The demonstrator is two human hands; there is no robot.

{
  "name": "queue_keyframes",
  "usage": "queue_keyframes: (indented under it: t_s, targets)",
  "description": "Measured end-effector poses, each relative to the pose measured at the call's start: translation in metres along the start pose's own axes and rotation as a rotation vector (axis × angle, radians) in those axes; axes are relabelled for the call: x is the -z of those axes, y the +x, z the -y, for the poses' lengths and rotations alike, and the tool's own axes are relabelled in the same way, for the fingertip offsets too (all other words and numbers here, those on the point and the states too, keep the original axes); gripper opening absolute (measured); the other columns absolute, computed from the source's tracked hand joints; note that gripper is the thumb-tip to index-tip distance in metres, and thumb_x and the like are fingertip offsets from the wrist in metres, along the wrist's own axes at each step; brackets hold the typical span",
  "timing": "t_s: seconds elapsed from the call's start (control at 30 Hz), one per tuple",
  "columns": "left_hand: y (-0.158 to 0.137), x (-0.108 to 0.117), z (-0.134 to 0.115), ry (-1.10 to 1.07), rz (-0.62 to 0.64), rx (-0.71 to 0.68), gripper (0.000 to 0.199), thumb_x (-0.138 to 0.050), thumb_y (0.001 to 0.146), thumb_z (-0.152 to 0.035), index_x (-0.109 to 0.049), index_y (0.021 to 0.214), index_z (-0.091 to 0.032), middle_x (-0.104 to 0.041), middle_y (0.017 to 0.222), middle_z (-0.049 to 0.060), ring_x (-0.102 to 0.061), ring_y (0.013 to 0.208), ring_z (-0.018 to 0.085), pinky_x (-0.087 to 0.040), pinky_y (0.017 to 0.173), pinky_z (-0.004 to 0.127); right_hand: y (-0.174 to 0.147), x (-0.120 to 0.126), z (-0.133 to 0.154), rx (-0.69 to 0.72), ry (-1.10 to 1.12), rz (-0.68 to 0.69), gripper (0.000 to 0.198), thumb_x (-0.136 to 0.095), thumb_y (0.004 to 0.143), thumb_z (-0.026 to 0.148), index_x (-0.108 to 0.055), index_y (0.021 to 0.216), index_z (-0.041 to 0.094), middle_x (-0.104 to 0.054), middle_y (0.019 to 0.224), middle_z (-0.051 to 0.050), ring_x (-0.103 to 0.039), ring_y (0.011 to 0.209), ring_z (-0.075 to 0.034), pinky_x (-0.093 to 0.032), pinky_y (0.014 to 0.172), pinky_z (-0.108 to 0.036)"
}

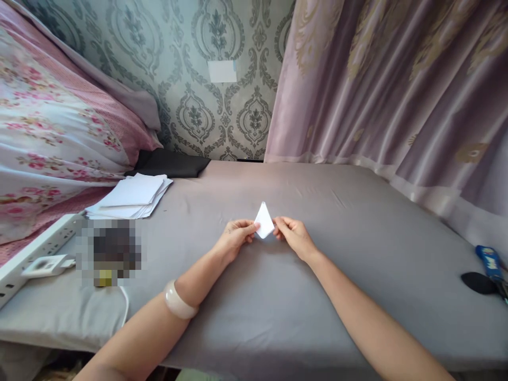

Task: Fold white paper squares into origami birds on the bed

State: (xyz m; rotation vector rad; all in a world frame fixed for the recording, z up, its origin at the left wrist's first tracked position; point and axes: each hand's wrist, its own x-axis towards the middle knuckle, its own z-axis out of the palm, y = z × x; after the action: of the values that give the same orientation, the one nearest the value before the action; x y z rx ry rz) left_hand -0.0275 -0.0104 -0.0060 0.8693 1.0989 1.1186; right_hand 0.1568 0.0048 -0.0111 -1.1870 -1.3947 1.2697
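A small piece of white paper (264,222), folded into a kite shape with its narrow point away from me, is held up between my hands over the grey-covered surface. My left hand (238,234) pinches its left corner, the thumb lying on top. At the opposite corner, the closed thumb and fingers of my right hand (294,235) grip the paper's edge. The underside of the paper is hidden. A pale bangle (179,300) circles my left forearm.
Left of my arms lie a stack of white paper (130,191), a dark folder-like item (170,163), a white power strip (39,248) with a charger (45,265), and a blurred-out object. A blue bottle-like item (489,260) and a black oval thing (479,283) sit far right. Curtains (377,90) hang behind.
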Motion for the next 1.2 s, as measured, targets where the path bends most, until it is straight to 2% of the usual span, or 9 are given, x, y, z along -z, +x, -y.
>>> queue_keyframes:
  t_s: [0.17, 0.47, 0.63, 0.77, 0.93, 1.0, 1.07, 1.13, 1.2]
  targets:
    - [0.005, 0.005, -0.001, -0.087, -0.005, 0.032, 0.023, -0.083, 0.059, -0.026, -0.070, 0.069, -0.010, -0.057, 0.055, 0.001, -0.050, 0.052, 0.008, -0.040, 0.052, 0.021, 0.006, 0.006, -0.007, -0.043, 0.091, -0.036, 0.057, -0.059, 0.075, 0.067, -0.070, 0.089, 0.013, -0.066, 0.072, -0.006, -0.057, 0.058, -0.011, -0.046, 0.058, -0.027]
    - [0.007, 0.006, 0.003, -0.093, 0.019, 0.016, 0.016, -0.078, 0.064, -0.022, -0.070, 0.070, -0.010, -0.061, 0.057, 0.003, -0.053, 0.054, 0.009, -0.039, 0.051, 0.022, 0.003, 0.005, -0.007, -0.043, 0.115, 0.006, 0.056, -0.062, 0.072, 0.067, -0.071, 0.082, 0.013, -0.066, 0.068, -0.005, -0.055, 0.057, -0.010, -0.043, 0.058, -0.026]
    - [0.002, 0.001, 0.002, -0.025, 0.080, 0.012, 0.017, -0.079, 0.063, -0.024, -0.071, 0.068, -0.009, -0.060, 0.054, 0.002, -0.053, 0.054, 0.009, -0.037, 0.052, 0.022, -0.001, 0.003, -0.002, -0.056, 0.107, 0.074, 0.046, -0.072, 0.066, 0.059, -0.071, 0.076, 0.015, -0.064, 0.063, -0.001, -0.054, 0.056, -0.010, -0.042, 0.058, -0.025]
    - [0.003, 0.002, 0.002, -0.006, 0.133, 0.021, 0.035, -0.076, 0.068, -0.044, -0.070, 0.069, -0.010, -0.064, 0.060, 0.004, -0.054, 0.055, 0.010, -0.037, 0.054, 0.023, -0.004, 0.001, 0.000, -0.097, 0.121, 0.105, 0.038, -0.080, 0.060, 0.049, -0.072, 0.076, 0.016, -0.066, 0.065, 0.000, -0.052, 0.053, -0.009, -0.040, 0.056, -0.024]
    - [0.009, 0.005, 0.003, 0.001, 0.191, 0.062, 0.067, -0.049, 0.076, -0.074, -0.070, 0.076, -0.010, -0.068, 0.072, 0.009, -0.057, 0.057, 0.013, -0.039, 0.055, 0.025, -0.004, 0.001, 0.002, -0.146, 0.196, 0.086, 0.037, -0.081, 0.060, 0.048, -0.070, 0.073, 0.016, -0.063, 0.062, 0.002, -0.049, 0.052, -0.007, -0.038, 0.053, -0.022]
    - [0.008, 0.004, 0.003, 0.081, 0.191, -0.011, 0.068, -0.045, 0.079, -0.073, -0.070, 0.079, -0.010, -0.068, 0.076, 0.011, -0.058, 0.061, 0.015, -0.041, 0.056, 0.027, -0.004, 0.001, 0.003, -0.172, 0.243, 0.084, 0.038, -0.080, 0.061, 0.050, -0.068, 0.071, 0.016, -0.061, 0.061, 0.002, -0.048, 0.051, -0.006, -0.038, 0.052, -0.021]
    - [0.004, 0.002, 0.002, 0.156, 0.145, -0.141, 0.055, -0.058, 0.077, -0.063, -0.069, 0.093, -0.011, -0.069, 0.090, 0.012, -0.060, 0.074, 0.018, -0.045, 0.064, 0.029, -0.004, 0.001, 0.004, -0.207, 0.295, 0.090, 0.040, -0.080, 0.061, 0.052, -0.066, 0.070, 0.016, -0.058, 0.060, 0.003, -0.046, 0.049, -0.005, -0.038, 0.050, -0.021]
    - [-0.002, -0.001, -0.002, 0.233, 0.089, -0.321, 0.053, -0.075, 0.068, -0.045, -0.065, 0.112, -0.018, -0.064, 0.113, 0.011, -0.059, 0.096, 0.021, -0.045, 0.081, 0.031, -0.005, 0.001, 0.006, -0.247, 0.343, 0.107, 0.041, -0.081, 0.060, 0.050, -0.066, 0.078, 0.017, -0.057, 0.060, 0.003, -0.045, 0.048, -0.005, -0.037, 0.048, -0.020]
    - [-0.007, -0.003, -0.006, 0.417, 0.074, -0.593, 0.052, -0.078, 0.067, -0.033, -0.064, 0.116, -0.022, -0.059, 0.126, 0.010, -0.052, 0.114, 0.024, -0.040, 0.097, 0.037, -0.007, 0.000, 0.007, -0.283, 0.380, 0.135, 0.047, -0.082, 0.060, 0.047, -0.065, 0.093, 0.019, -0.057, 0.061, 0.005, -0.045, 0.048, -0.005, -0.037, 0.047, -0.019]
